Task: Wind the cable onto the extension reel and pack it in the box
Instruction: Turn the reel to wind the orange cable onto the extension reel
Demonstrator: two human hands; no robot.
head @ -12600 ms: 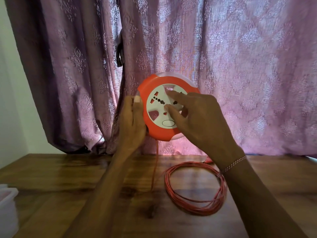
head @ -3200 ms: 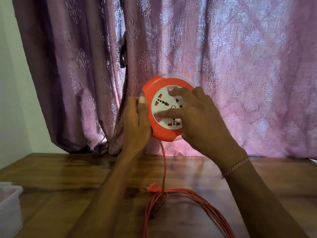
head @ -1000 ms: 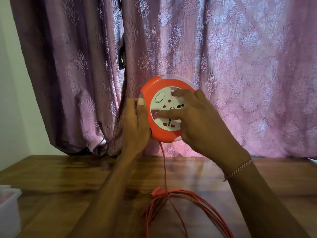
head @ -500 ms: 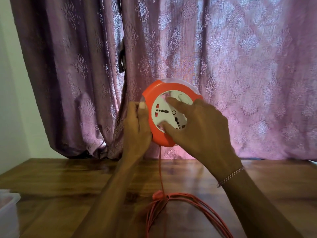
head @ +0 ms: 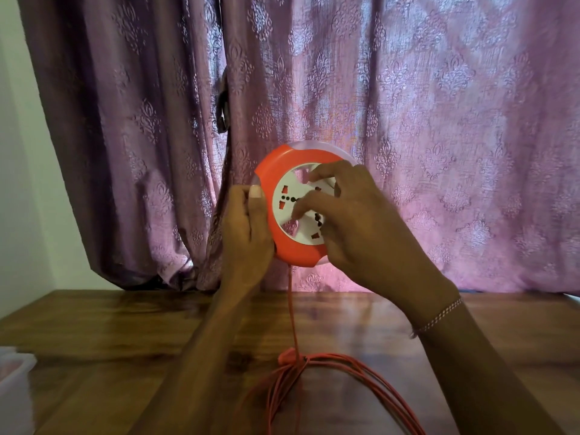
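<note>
Above the wooden surface (head: 94, 334), against the purple curtain (head: 439, 120), I hold the orange reel (head: 276, 215) upright with both hands. My left hand (head: 248, 233) is clenched on the reel's left rim, thumb on top, keeping the housing from turning. My right hand (head: 354, 227) has its fingers curled into the recesses of the white socket face (head: 288, 199), gripping it to crank it round. From the reel's underside the orange cable (head: 292, 309) drops straight down to the plug (head: 287, 356) and the loose loops lying on the surface.

To do this step well, I judge the housing should stay steady and level while the face is turned in even strokes, with the hanging stretch kept lightly taut so the loops feed up without snagging around the plug, where strands seem to cross.

By count: one reel, one cable, one plug, two hands, one bracelet (head: 439, 318) on my right wrist. One pale plastic box (head: 12, 390) sits at the far left edge, well apart from the reel; only its corner shows, so I cannot be sure what it holds.
</note>
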